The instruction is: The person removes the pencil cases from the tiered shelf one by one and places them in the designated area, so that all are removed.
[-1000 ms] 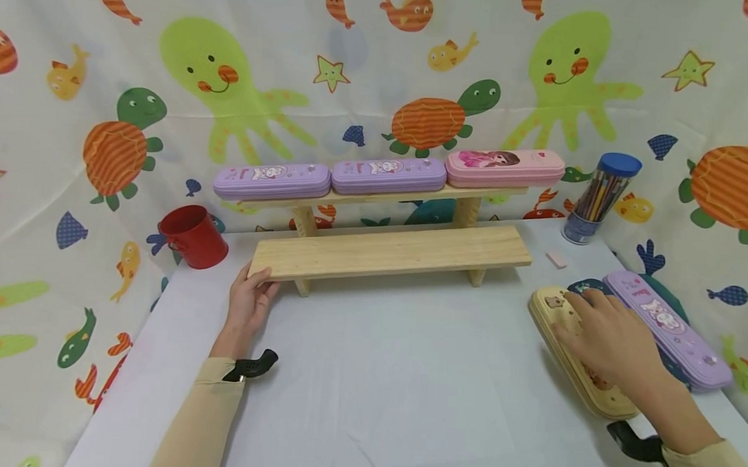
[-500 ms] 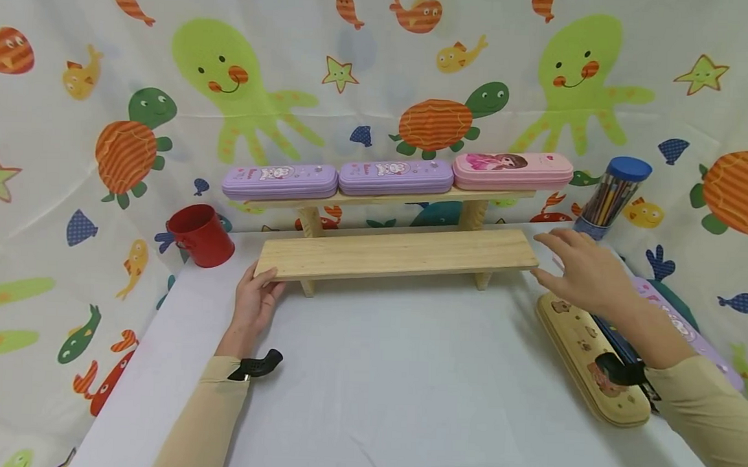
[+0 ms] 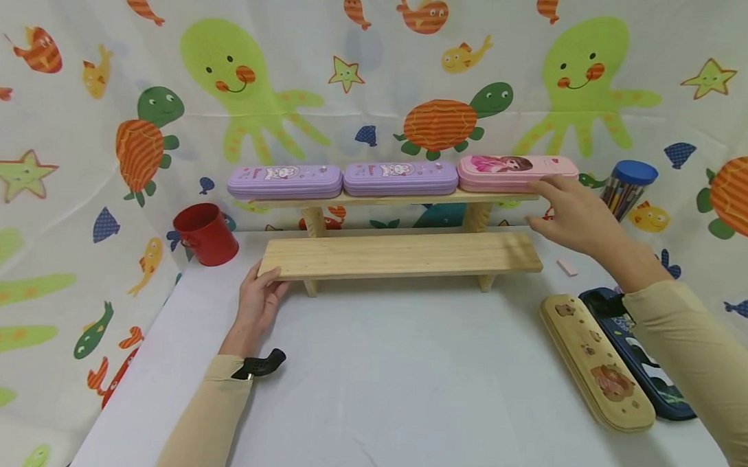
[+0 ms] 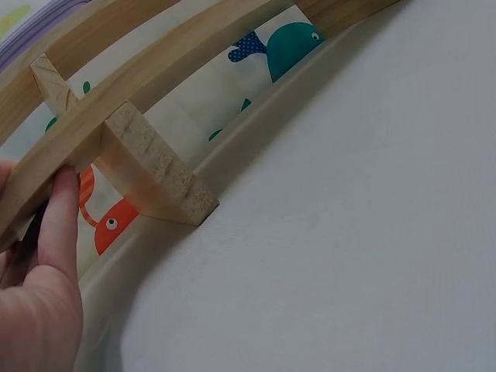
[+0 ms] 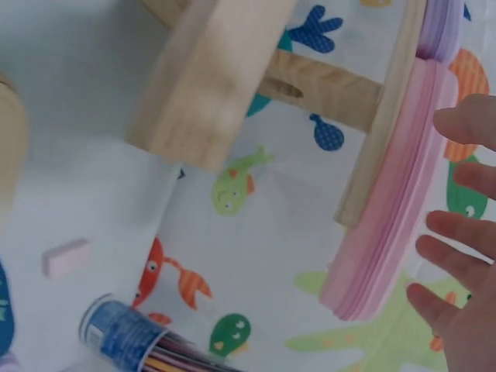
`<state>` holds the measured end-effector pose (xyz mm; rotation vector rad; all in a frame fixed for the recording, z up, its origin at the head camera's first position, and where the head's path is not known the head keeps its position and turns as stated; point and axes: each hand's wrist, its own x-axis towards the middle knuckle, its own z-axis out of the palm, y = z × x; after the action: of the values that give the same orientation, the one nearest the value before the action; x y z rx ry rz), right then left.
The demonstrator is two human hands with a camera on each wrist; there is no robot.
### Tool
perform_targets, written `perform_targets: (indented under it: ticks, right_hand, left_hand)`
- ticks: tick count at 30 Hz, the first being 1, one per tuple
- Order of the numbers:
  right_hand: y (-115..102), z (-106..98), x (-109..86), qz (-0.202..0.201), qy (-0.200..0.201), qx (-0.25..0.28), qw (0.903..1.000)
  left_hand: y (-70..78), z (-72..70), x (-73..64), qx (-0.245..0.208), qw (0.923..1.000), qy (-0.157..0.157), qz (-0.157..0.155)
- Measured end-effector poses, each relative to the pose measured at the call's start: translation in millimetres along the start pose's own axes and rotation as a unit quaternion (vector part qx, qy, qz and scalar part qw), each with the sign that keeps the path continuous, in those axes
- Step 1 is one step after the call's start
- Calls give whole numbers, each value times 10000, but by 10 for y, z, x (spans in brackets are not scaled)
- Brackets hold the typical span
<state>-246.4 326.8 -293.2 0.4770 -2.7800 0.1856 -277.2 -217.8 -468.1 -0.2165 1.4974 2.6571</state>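
Observation:
A two-tier wooden shelf (image 3: 404,254) stands at the back of the table. On its upper board lie, left to right, two purple pencil cases (image 3: 400,179) and a pink pencil case (image 3: 493,177) with a doll picture. My left hand (image 3: 257,301) grips the lower board's left end, thumb on top and fingers beneath; the left wrist view shows that hand (image 4: 50,294) against the wood. My right hand (image 3: 575,216) is raised at the pink case's right end. In the right wrist view its fingers are spread close to the pink case (image 5: 387,201), holding nothing.
Under my right forearm are a yellow pencil case (image 3: 598,365) and a navy one (image 3: 639,349). A tilted tub of pencils (image 3: 626,187) with a blue lid stands back right, near a small pink eraser (image 3: 567,267). A red bucket (image 3: 207,234) sits back left.
My right hand has left the yellow and navy cases and risen forward to the pink case on the upper board. My left hand keeps its grip on the lower board.

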Motion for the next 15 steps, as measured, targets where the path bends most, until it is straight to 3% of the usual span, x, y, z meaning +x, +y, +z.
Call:
perform_targets:
  ticks: [11, 15]
  right_hand:
    - [97, -49, 465, 491, -186, 338, 9980]
    - [113, -12, 569, 387, -250, 314, 9984]
  left_hand:
    - [-12, 28, -9, 242, 9997, 27, 65]
    - [-10, 18, -2, 235, 9996, 64, 111]
